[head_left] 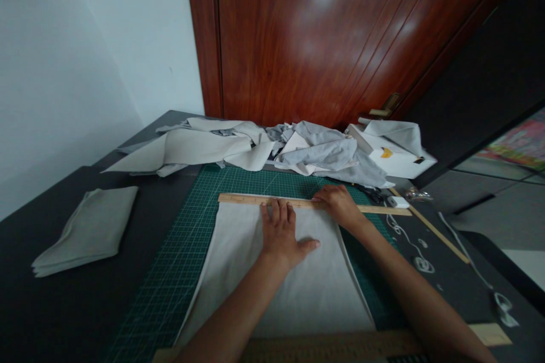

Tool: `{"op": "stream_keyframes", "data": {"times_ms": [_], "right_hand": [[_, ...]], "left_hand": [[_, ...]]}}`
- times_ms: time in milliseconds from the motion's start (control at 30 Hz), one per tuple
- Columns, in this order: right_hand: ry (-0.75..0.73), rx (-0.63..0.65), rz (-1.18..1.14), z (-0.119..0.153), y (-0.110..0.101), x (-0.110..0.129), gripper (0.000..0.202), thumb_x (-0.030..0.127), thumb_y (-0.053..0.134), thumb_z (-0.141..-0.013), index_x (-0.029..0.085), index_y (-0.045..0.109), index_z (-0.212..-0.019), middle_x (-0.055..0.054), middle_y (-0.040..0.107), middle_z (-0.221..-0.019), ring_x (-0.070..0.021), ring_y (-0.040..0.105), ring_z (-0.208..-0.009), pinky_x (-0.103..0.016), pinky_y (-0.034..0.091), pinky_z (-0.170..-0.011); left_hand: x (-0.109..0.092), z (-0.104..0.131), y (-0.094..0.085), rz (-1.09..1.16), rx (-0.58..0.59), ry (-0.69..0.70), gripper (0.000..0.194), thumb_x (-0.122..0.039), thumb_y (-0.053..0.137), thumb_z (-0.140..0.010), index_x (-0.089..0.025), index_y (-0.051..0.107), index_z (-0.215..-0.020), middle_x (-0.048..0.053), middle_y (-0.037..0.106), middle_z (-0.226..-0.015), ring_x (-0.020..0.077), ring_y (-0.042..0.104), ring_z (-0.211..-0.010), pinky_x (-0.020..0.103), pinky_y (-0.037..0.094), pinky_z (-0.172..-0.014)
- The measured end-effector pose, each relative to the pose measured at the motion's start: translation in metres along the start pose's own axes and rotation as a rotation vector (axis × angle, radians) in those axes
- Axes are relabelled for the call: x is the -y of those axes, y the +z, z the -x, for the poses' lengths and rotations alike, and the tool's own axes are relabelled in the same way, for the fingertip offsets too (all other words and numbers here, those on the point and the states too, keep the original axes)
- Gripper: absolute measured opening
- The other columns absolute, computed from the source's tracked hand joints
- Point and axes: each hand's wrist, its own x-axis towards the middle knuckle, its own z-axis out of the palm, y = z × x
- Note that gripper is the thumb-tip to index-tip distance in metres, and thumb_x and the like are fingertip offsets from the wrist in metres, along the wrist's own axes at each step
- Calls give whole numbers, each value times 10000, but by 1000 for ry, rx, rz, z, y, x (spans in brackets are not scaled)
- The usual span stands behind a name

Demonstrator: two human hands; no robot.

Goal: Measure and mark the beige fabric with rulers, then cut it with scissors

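A pale grey cloth [315, 295] lies flat on the green cutting mat [170, 261]. Across its far edge runs a wooden ruler [242, 199], reaching past the cloth on the right. My left hand [283, 235] rests on the cloth with fingers spread, its fingertips pressing on the ruler. At the cloth's far right corner, my right hand [336, 201] has its fingers bent together at the ruler's edge; what they pinch, if anything, is too small to tell. A second, wider wooden ruler [332, 346] crosses the near part of the cloth, beneath my forearms.
Folded cloth [91, 229] sits on the dark table at the left. Crumpled fabric pieces [238, 144] line the back, beside a white box [398, 159]. White cords [423, 264], a white plug [398, 202] and a wooden stick [438, 229] lie at the right.
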Motion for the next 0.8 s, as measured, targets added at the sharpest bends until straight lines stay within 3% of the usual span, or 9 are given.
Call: {"op": "stream_keyframes", "data": {"times_ms": [267,467,800], "right_hand": [[25,6,-20,2,-10,-13,295,155,505,-1044,177,799,-1035,-108,787,-1003,-226,705,-948,-305,454,-833],[8,81,-13,3,-10,-14,246,231,579,-1034,193,800,-933,-88,775,-929,-231,708,-905,-309,442,-807],[49,121,-26,8,-15,-26,227,171,592,-1000,180,785,-881,-88,756,-878,-225,707,-839,-297,430,-746]], "left_hand": [[1,0,1,6,-3,3,1158,-887,459,-863,-4,381,-1607,263,227,-1713,456,127,-1611,643,1,-1293],[1,0,4,-18,-14,5,1146,-891,441,-870,-19,381,-1612,254,236,-1713,459,146,-1606,639,5,-1294],[1,0,4,7,-13,0,1148,-882,485,-863,-25,374,-1618,244,239,-1716,465,108,-1611,639,-9,-1297]]}}
